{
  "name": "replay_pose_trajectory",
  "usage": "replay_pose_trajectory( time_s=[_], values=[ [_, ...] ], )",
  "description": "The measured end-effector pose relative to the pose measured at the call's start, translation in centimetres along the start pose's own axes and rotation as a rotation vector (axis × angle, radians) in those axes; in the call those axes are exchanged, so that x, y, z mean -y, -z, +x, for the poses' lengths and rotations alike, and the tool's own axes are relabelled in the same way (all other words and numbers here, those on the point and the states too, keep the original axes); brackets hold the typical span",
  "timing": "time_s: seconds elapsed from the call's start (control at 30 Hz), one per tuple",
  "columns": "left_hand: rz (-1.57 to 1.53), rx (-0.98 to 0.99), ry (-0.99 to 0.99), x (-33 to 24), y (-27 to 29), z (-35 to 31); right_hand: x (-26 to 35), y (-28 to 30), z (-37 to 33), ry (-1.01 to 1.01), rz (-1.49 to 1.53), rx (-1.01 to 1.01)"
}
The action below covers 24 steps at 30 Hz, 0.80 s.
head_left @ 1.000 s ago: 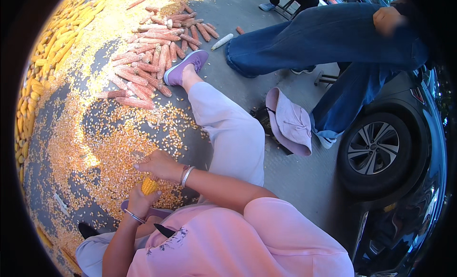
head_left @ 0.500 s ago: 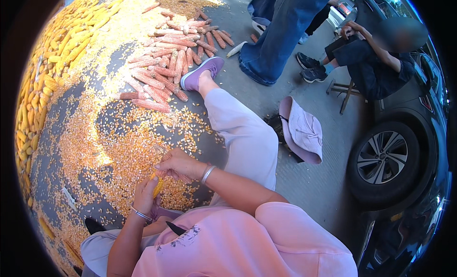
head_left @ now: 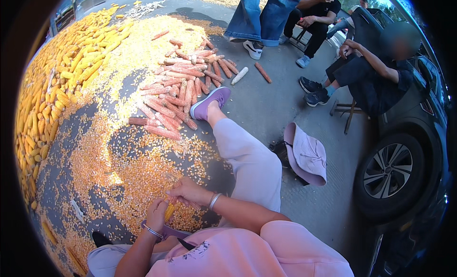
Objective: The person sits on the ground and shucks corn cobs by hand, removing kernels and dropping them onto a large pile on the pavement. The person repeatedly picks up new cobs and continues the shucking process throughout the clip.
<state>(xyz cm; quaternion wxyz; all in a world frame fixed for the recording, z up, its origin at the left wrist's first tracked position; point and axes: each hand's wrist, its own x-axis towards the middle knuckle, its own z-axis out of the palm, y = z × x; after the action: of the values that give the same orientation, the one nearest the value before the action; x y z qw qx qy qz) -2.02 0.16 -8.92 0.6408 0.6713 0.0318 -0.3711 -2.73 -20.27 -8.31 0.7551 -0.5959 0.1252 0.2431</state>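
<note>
Low in front of my body, my left hand [head_left: 156, 214] is closed around a yellow ear of corn [head_left: 169, 212], whose lower part shows beside the fingers. My right hand [head_left: 188, 191] is closed right against the top of that ear. A pinkish bare corn cob [head_left: 193, 203] shows partly under the right hand, mostly hidden by its fingers. Loose kernels [head_left: 143, 181] are spread over the ground beneath both hands. Just past my outstretched leg's purple shoe [head_left: 209, 103] lies a heap of red bare cobs [head_left: 176, 93].
Unshelled yellow ears [head_left: 52, 100] are heaped along the left. A pink hat [head_left: 307, 155] lies right of my leg. Further right stands a dark car with its wheel [head_left: 388, 177] near. A seated person [head_left: 366, 77], another person sitting farther back, and a standing person in jeans [head_left: 281, 15] are ahead.
The view has tilted up, so the scene sits lower. The standing person in jeans has stepped away from the cob heap, uncovering a seated person behind. Both my hands remain together on the ear.
</note>
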Motion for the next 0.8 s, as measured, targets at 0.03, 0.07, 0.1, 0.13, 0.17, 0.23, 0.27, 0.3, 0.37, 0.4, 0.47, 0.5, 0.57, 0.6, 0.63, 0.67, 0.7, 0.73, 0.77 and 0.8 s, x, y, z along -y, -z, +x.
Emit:
replay_pose_trajectory(
  time_s=[0.03,0.07,0.1,0.13,0.17,0.23,0.27,0.3,0.37,0.4,0.47,0.5,0.57,0.6,0.63,0.67,0.7,0.73,0.77,0.8],
  values=[
    [-0.016,-0.010,0.019,0.0,0.1,0.2,0.4,-0.2,-0.3,0.014,0.002,0.006],
    [-0.033,-0.018,0.037,0.1,0.2,0.2,0.9,-0.5,-0.7,0.028,0.002,0.010],
    [-0.050,-0.025,0.055,0.1,0.3,0.2,1.2,-0.7,-0.9,0.041,0.003,0.014],
    [-0.066,-0.034,0.075,0.0,0.4,0.1,0.9,-0.9,-0.8,0.059,-0.001,0.005],
    [-0.086,-0.041,0.095,-0.4,0.3,0.0,1.1,-0.9,-0.9,0.065,-0.011,0.017],
    [-0.136,-0.057,0.157,-0.8,0.0,-0.2,1.5,-0.9,-1.4,0.078,-0.030,0.044],
    [-0.169,-0.063,0.191,-1.0,-0.1,-0.2,1.5,-0.9,-1.4,0.090,-0.020,0.046],
    [-0.202,-0.068,0.226,-1.1,-0.2,-0.1,1.5,-1.1,-1.5,0.091,-0.024,0.039],
    [-0.262,-0.051,0.271,-1.0,0.0,-0.2,1.7,-1.3,-1.8,0.091,-0.032,0.027],
    [-0.267,0.007,0.259,-0.9,0.3,-0.3,2.1,-1.3,-2.0,0.074,-0.027,0.053],
    [-0.269,0.072,0.249,-1.3,0.6,-0.6,2.1,-1.4,-2.1,0.073,-0.018,0.045],
    [-0.271,0.090,0.225,-1.5,0.5,-0.7,2.0,-1.5,-2.0,0.071,-0.012,0.041],
    [-0.274,0.126,0.182,-1.7,0.2,-0.8,1.9,-1.4,-1.9,0.059,-0.015,0.041],
    [-0.269,0.125,0.182,-1.7,0.2,-0.8,1.7,-1.3,-1.8,0.060,-0.029,0.034],
    [-0.265,0.117,0.173,-1.6,0.2,-0.7,1.2,-1.3,-1.7,0.061,-0.042,0.027],
    [-0.260,0.108,0.164,-1.5,0.3,-0.7,0.7,-1.5,-1.2,0.074,-0.038,0.011],
    [-0.255,0.099,0.156,-1.3,0.3,-0.7,0.2,-1.4,-1.0,0.066,-0.043,0.026],
    [-0.274,0.093,0.177,-1.1,0.4,-0.7,-0.2,-1.1,-0.9,0.057,-0.047,0.039],
    [-0.295,0.084,0.194,-0.9,0.6,-0.6,0.3,-1.1,-1.0,0.051,-0.054,0.057],
    [-0.315,0.076,0.211,-0.8,0.8,-0.6,1.5,-1.7,-1.8,0.059,-0.066,0.057]
  ],
)
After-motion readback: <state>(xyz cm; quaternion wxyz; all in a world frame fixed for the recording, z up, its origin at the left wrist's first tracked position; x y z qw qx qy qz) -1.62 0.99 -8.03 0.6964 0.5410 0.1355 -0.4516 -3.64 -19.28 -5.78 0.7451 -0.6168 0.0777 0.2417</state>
